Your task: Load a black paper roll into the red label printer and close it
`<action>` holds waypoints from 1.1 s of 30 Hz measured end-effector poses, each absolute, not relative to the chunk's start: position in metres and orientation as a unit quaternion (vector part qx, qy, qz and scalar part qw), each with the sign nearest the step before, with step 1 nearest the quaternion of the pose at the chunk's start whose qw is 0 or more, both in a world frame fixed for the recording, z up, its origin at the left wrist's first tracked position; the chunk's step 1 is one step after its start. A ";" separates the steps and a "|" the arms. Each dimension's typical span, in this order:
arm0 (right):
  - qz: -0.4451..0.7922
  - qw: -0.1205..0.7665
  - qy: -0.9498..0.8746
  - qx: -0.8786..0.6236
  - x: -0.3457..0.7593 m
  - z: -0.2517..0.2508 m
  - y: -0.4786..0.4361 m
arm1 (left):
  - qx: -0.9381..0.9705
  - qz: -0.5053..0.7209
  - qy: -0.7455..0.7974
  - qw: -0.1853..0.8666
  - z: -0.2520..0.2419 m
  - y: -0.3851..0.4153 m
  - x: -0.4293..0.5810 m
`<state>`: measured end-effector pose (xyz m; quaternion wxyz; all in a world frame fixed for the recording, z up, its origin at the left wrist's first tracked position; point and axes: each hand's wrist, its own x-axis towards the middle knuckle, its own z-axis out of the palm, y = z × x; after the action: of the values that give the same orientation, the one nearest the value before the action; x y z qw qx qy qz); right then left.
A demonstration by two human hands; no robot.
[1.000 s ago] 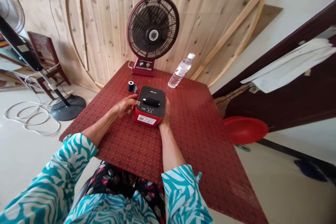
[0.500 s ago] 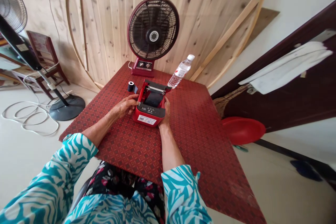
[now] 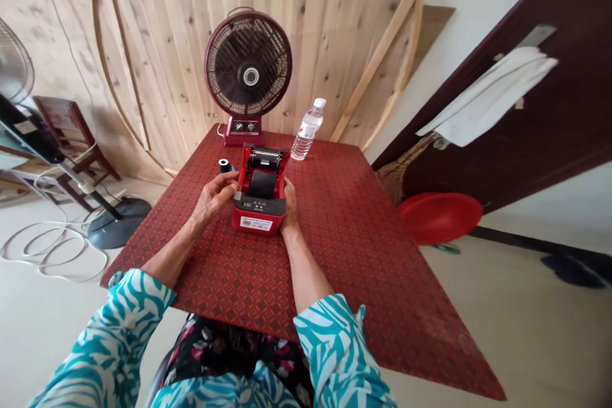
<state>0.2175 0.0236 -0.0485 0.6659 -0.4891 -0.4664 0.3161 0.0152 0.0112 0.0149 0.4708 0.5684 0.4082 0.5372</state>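
Observation:
A red and black label printer (image 3: pixel 259 204) stands on the table in front of me with its lid raised. Inside it lies a dark roll (image 3: pixel 262 183), and a white label (image 3: pixel 255 223) is stuck on its front. My left hand (image 3: pixel 215 196) is closed at the printer's left side, its fingertips against the edge. On the opposite side my right hand (image 3: pixel 289 207) grips the casing, its fingers partly hidden behind it. Just beyond my left hand stands a small black roll (image 3: pixel 224 166) with a white core.
Behind the printer is a dark red table fan (image 3: pixel 248 73). A clear water bottle (image 3: pixel 307 131) stands at the back right of the red patterned table (image 3: pixel 354 255). A pedestal fan (image 3: pixel 102 213) is on the floor at left, a red basin (image 3: pixel 440 218) at right.
The view has shifted, and the printer now faces me more squarely. My left fingers have slid back slightly along its left side; the right hand keeps its grip.

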 end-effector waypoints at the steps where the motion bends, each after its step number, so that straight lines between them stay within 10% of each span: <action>1: 0.321 0.670 -0.459 -0.488 0.217 -0.049 0.025 | 0.576 0.538 0.407 0.461 0.015 0.015 0.016; 19: 0.363 0.736 -0.379 -0.428 0.210 -0.053 0.046 | 0.878 0.094 0.339 0.326 0.093 0.090 0.054; 27: 0.380 0.710 -0.405 -0.434 0.212 -0.048 0.045 | 0.920 -0.107 0.376 0.030 0.092 0.081 0.074; 33: 0.385 0.702 -0.416 -0.431 0.213 -0.046 0.043 | 0.914 -0.062 0.401 0.029 0.099 0.070 0.074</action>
<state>0.2132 0.0435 -0.0458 0.7018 -0.4309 -0.4164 0.3853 0.0736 0.0704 0.0986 0.0290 0.9136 0.4009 -0.0616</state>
